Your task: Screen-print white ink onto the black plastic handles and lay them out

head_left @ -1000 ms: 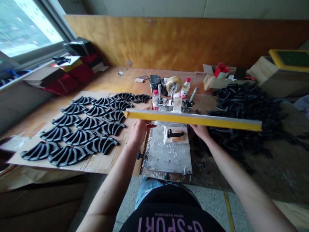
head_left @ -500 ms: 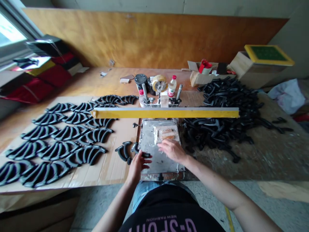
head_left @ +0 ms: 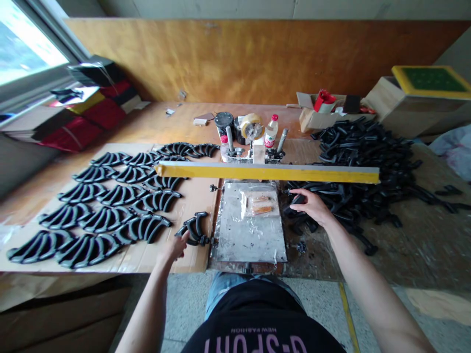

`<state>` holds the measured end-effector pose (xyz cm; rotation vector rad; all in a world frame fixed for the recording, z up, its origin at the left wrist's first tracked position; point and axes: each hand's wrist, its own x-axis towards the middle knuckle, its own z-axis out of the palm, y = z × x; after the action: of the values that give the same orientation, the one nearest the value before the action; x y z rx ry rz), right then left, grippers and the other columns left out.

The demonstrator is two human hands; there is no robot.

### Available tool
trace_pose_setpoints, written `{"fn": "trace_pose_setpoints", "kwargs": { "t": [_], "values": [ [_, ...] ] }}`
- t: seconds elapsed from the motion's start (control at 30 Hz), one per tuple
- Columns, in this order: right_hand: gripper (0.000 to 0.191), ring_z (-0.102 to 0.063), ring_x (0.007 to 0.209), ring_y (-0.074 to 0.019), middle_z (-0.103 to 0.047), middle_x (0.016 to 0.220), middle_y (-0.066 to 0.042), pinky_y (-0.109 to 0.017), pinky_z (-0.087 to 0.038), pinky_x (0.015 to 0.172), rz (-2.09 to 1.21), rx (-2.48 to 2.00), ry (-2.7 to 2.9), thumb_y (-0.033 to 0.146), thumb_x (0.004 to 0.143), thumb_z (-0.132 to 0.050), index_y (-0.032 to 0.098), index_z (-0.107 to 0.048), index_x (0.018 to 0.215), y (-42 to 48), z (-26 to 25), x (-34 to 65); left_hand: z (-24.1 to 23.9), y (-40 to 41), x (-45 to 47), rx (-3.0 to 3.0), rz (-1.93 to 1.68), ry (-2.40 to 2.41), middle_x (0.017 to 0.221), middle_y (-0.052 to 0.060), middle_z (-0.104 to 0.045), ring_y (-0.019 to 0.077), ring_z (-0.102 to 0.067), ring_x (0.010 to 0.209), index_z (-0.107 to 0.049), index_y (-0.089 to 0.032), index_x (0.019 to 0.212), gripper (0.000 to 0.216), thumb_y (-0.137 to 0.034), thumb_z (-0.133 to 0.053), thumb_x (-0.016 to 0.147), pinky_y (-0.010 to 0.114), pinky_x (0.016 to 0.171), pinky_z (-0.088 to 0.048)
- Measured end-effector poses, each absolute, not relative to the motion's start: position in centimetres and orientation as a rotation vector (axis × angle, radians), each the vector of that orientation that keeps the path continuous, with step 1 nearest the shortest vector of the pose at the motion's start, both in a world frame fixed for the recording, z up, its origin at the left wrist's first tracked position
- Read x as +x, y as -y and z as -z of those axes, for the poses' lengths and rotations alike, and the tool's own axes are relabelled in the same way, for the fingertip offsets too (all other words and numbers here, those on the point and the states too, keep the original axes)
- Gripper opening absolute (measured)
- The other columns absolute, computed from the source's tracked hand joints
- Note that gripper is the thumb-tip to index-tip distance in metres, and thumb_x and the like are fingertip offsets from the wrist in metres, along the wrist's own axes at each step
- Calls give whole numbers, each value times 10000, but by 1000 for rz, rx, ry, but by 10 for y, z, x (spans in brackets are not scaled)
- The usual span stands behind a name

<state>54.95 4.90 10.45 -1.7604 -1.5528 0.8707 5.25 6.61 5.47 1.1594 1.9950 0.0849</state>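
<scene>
My left hand is at the near end of a small group of black curved handles on the cardboard, its fingers closed on the leftmost handle, which it partly hides. My right hand reaches to the near left edge of a heap of similar black handles. Its thumb and fingers close around the end of one black handle. Between the hands lies a flat grey metal plate, with a clear-wrapped, orange-brown piece on it.
A long yellow-and-grey bar spans above the plate's far end. Rows of black handles cover the cardboard at left. Behind the bar stand a clear bottle, a tape roll and a dark tub. Boxes sit far right.
My left hand has moved left from the plate's edge to the handle group with its handle. My right hand has left the plate and reached right to a handle in the heap.
</scene>
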Motion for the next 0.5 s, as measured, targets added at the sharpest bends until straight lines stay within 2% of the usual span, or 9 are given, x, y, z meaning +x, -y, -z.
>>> {"fn": "trace_pose_setpoints", "kwargs": {
  "t": [0.07,0.13,0.23,0.37,0.5],
  "values": [
    [408,-654,860,-191,-695,938,-19,-357,-511,854,-843,-1576,1630,199,718,-698,237,-694,1124,-58,-105,526,-83,-83,69,1278,-287,-1948,409,33,-558,181,-502,368,-584,-192,606,458,-620,-542,765,250,410,-353],
    [312,-633,940,-198,-686,984,-33,-376,-482,920,-737,-1483,1763,135,738,-677,238,-735,1026,-69,-96,500,-118,-99,95,1365,-584,-1833,489,16,-611,155,-511,393,-640,-188,758,462,-634,-523,789,231,425,-368],
    [289,-586,979,-205,-664,973,-48,-381,-468,927,-529,-1464,1980,93,793,-643,242,-747,1018,-81,-74,469,-172,-117,144,1431,-1038,-1533,569,2,-631,118,-512,431,-653,-185,951,464,-605,-486,844,207,455,-391],
    [277,-538,998,-218,-648,1002,-73,-371,-449,903,-284,-1480,2188,151,887,-580,240,-720,1109,-81,-60,449,-219,-123,196,1360,-1327,-1224,579,25,-624,108,-503,451,-646,-158,824,487,-565,-390,906,218,470,-407],
    [272,-540,1020,-227,-656,991,-72,-368,-422,926,-241,-1538,2249,214,894,-593,270,-707,1134,-72,-68,450,-226,-112,208,1299,-1368,-1198,565,12,-605,115,-507,459,-671,-144,955,519,-583,-399,906,224,469,-405]
  ]
}}
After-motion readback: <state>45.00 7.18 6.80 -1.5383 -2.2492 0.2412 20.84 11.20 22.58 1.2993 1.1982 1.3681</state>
